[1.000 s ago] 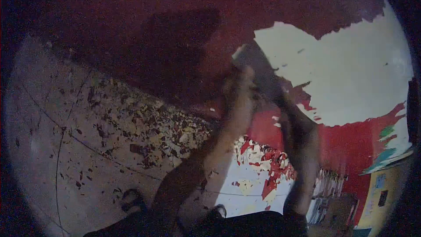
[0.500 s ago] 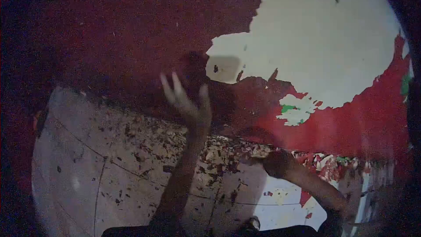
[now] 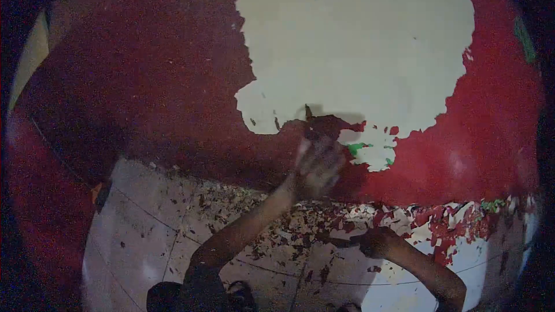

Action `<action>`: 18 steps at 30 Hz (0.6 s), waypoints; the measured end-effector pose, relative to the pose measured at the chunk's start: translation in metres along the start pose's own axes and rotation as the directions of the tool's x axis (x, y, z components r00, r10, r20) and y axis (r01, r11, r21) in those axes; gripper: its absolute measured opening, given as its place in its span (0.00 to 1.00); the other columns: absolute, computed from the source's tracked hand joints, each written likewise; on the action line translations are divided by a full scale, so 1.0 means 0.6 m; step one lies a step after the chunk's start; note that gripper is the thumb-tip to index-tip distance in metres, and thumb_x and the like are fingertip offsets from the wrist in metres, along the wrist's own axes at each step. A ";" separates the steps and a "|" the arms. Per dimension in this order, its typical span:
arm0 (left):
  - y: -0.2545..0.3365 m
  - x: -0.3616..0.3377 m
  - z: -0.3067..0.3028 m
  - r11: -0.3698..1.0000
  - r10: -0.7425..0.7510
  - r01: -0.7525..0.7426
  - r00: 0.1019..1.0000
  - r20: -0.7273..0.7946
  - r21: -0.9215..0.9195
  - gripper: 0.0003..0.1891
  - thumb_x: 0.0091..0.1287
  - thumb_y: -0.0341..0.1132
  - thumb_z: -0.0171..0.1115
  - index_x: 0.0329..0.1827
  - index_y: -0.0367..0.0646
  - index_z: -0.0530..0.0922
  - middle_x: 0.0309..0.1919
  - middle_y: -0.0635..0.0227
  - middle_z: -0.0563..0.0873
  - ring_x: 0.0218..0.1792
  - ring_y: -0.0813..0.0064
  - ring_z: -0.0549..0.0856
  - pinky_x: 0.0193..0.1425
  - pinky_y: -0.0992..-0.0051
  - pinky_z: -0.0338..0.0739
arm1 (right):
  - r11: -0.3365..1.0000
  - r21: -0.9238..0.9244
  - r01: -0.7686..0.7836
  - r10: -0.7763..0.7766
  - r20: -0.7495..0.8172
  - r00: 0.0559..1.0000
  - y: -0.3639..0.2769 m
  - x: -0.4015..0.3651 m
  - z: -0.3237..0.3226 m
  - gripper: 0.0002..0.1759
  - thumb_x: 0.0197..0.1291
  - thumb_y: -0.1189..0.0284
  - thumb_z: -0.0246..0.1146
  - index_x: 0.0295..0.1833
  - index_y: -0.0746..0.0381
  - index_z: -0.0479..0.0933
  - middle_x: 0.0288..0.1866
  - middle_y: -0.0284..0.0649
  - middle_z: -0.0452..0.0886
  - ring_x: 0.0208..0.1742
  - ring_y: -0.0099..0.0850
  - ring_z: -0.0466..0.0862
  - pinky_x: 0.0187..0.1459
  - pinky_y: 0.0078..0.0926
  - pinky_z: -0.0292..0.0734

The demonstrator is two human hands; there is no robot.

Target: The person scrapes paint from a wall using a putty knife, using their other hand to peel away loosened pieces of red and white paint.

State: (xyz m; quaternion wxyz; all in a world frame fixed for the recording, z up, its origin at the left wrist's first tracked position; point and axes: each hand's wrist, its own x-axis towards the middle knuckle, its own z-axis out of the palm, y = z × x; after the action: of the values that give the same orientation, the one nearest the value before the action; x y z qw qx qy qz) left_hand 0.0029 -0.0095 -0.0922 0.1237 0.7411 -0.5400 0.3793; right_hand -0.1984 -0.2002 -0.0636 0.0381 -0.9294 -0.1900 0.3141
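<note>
A red-painted wall (image 3: pixel 173 81) has a large pale patch (image 3: pixel 358 40) where the paint is gone, with ragged edges. My left hand (image 3: pixel 318 164) is at the lower edge of this patch, over the red paint; it is blurred and its fingers do not show clearly. A dark paint flap (image 3: pixel 329 124) sticks up just above it. Low by the wall's foot, my right hand (image 3: pixel 378 242) is closed around a thin, flat, dark tool (image 3: pixel 344 241) that looks like a scraper and points left. Its exact kind is too dim to tell.
Paint flakes (image 3: pixel 289 225) cover the tiled floor (image 3: pixel 144 242) along the wall's foot. Larger red and white chips (image 3: pixel 451 225) pile up to the right. An orange and dark object (image 3: pixel 98 195) is at the left by the wall. Green paint (image 3: pixel 358 149) shows at the patch's lower edge.
The view has shifted right along the wall. My left hand, earlier spread over the red paint left of the patch, is now at its lower edge. My right hand still holds the flat tool low down.
</note>
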 end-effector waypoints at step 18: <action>-0.051 0.052 -0.166 0.971 0.222 -0.181 0.925 0.308 -0.157 0.12 0.57 0.36 0.62 0.43 0.45 0.80 0.38 0.62 0.82 0.42 0.59 0.81 0.45 0.60 0.76 | 0.965 0.212 0.152 -0.127 -0.128 0.984 0.054 -0.012 -0.044 0.22 0.67 0.53 0.52 0.54 0.57 0.76 0.43 0.40 0.83 0.42 0.35 0.84 0.44 0.35 0.80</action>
State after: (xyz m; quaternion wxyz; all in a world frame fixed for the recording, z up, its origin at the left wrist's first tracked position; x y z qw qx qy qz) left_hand -0.0084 0.0394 0.0041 0.0402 0.7245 -0.6490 0.2286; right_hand -0.1773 -0.2315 -0.0446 0.1741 -0.9199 -0.2165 0.2767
